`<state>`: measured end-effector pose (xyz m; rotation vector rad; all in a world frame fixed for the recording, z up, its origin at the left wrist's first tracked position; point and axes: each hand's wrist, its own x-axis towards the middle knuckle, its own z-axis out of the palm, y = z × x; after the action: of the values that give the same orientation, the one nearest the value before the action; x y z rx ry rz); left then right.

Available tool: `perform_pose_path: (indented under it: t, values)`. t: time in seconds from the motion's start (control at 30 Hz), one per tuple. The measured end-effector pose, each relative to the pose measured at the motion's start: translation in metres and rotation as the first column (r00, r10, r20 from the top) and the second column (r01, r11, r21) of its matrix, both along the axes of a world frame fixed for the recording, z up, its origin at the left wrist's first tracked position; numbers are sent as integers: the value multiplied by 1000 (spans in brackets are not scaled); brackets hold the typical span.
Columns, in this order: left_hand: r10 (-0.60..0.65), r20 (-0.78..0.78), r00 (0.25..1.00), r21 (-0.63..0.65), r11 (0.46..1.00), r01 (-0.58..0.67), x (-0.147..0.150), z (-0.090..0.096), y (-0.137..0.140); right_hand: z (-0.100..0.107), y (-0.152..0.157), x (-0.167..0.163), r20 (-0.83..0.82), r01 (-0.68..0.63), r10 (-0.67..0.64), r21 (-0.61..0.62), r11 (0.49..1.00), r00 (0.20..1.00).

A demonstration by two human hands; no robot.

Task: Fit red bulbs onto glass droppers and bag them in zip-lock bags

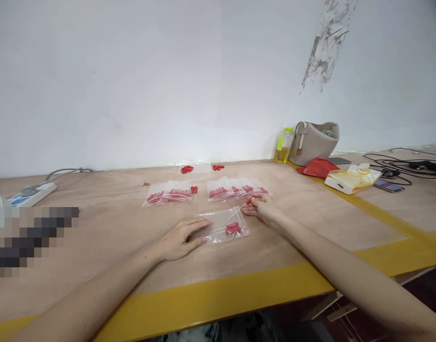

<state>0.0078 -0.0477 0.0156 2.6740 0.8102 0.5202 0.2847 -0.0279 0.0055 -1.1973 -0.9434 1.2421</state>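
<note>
A clear zip bag (218, 222) lies flat in front of me, with a few red-handled pieces (233, 228) inside, near its right end. My left hand (184, 237) rests at the bag's left end, thumb and fingers apart, fingertips on the plastic. Just past the bag's upper right corner, my right hand (261, 209) pinches a small red-handled piece (251, 200) between thumb and finger. Beyond the bag lie two red-handled pieces with thin shafts (194, 191), side by side. Overlapping filled bags form a left row (169, 194) and a right row (223, 190).
Against the wall lies more clear plastic (201, 167) with loose red pieces (187, 169). At right are a bottle (282, 147), a grey bag (314, 145), a red packet (317, 167), a yellow-white pack (352, 179), a phone (391, 185) and cables (410, 164). A power strip (34, 194) lies left.
</note>
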Motion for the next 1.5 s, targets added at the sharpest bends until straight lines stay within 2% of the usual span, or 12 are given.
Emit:
perform_pose_path:
  t: [0.07,0.17,0.3,0.5,0.6,0.7,0.8,0.87,1.1,1.2,1.33,1.5]
  values:
    - [10,-6,1000,-1,1000,-11,0,1,-1,5,-3,9,93,-155,158,-47,987,983]
    - [11,-20,1000,-5,1000,-11,1,1,-1,9,-6,24,330,-397,390,-46,916,860]
    - [12,-15,1000,-16,1000,-12,1,2,-1,7,-6,28,563,-536,418,53,842,713]
    - [0,-8,1000,-7,1000,0,1,1,0,-9,-3,3,617,-425,214,218,879,758]
    - [-6,-17,1000,-3,1000,6,1,0,0,-13,-3,-2,622,-408,167,268,873,765]
    - [2,-23,1000,4,1000,-2,1,-1,1,-11,-3,0,609,-452,244,214,866,755]
    - [3,-26,1000,12,1000,-2,0,-1,1,-7,-4,6,544,-573,432,112,812,719]
    - [-2,-24,1000,18,1000,2,0,-1,2,-6,-5,7,512,-595,468,109,796,720]
    - [-26,-11,1000,31,999,27,2,-1,2,-13,-9,-9,459,-423,318,146,894,830]
    - [-28,-8,1000,37,999,29,2,-2,2,-13,-10,-15,507,-367,248,147,919,826]
    - [-15,-20,1000,42,999,15,2,-2,2,-6,-12,-11,564,-495,318,191,848,762]
    - [-8,-20,1000,43,999,9,1,-2,2,1,-14,2,522,-581,474,52,812,709]
